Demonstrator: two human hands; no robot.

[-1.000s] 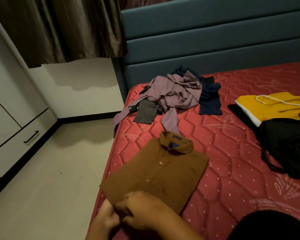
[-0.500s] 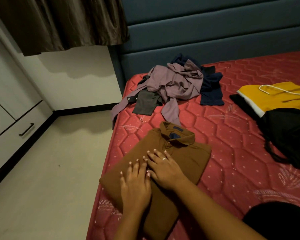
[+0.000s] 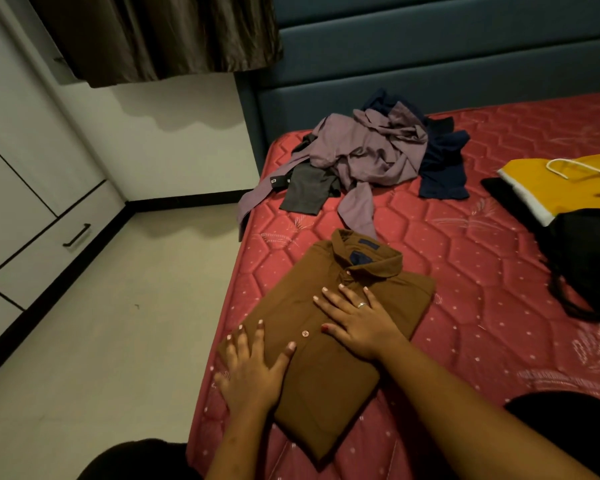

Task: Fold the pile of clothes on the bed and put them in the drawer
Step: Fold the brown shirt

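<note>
Folded brown shirt (image 3: 329, 341) lies at the bed's (image 3: 465, 341) near left edge; left hand (image 3: 253, 368) and right hand (image 3: 361, 323) press it flat-fingered, gripping nothing.

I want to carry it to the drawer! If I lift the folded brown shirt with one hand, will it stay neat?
Probably not: the brown shirt is soft folded cloth, so its edges would likely droop. It looks thin, probably light. Two hands underneath should keep it neat.
</note>
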